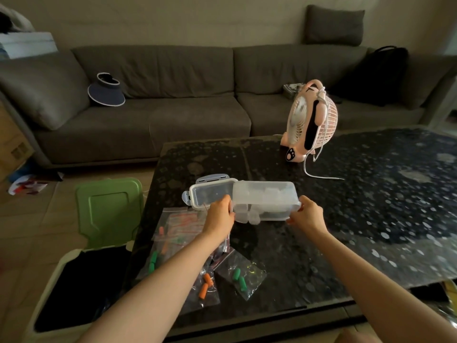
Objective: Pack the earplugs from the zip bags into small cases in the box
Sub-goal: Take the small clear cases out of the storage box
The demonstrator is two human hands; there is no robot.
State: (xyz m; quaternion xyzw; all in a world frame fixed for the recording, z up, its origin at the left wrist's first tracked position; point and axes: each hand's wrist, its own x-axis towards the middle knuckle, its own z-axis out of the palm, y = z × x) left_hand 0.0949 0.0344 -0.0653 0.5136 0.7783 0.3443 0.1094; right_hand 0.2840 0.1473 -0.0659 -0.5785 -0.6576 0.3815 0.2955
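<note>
Two bare hands hold a clear plastic box [267, 198] tipped on its side over a dark, speckled glass table [371, 194]. The left hand [218, 214] grips the box's left end with its fingers curled round the edge. The right hand [306, 214] pinches the right end between thumb and curled fingers. Several small translucent cases [249, 216] sit at the box's open side, the lowest touching the table. The box's lid [210, 194], with pale lilac clips, lies flat just beside the box on the left. Nearer the person, beneath the left forearm, lie clear zip bags [243, 268] holding orange earplugs [205, 285] and green earplugs [239, 279]. A pink desk fan [311, 122] stands further back on the table. A grey sofa [173, 95] is behind it.
</note>
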